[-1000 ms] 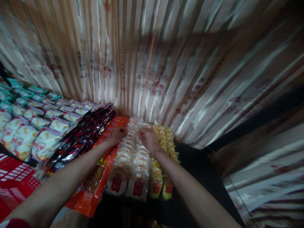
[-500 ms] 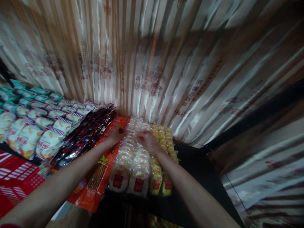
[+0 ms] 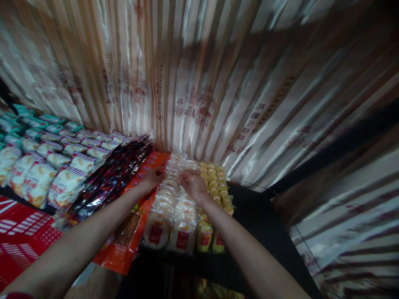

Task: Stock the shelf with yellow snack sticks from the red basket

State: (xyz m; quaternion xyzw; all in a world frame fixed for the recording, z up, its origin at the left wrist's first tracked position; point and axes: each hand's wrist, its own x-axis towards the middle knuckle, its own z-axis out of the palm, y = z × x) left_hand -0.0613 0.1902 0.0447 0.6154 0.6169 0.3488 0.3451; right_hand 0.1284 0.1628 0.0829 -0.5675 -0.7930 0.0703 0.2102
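Both my arms reach forward onto a shelf of snack packs. My left hand (image 3: 153,176) is curled at the far end of the rows of clear packs of pale round cakes (image 3: 168,216), its fingers pinching a pack edge. My right hand (image 3: 192,182) is curled on the same clear packs, just beside the row of yellow packs (image 3: 215,187). The dim light hides exactly which pack each hand grips. An orange packet (image 3: 131,232) of stick snacks lies under my left forearm.
Dark red-black packs (image 3: 109,178) and white packs with blue-red stripes (image 3: 59,182) lie to the left, teal packs (image 3: 28,122) farther back. A red patterned box (image 3: 18,236) sits low left. A striped shiny curtain (image 3: 199,74) hangs behind. The black shelf edge (image 3: 258,224) runs right.
Both hands stay on the far clear packs with only small finger shifts. The view has drifted slightly.
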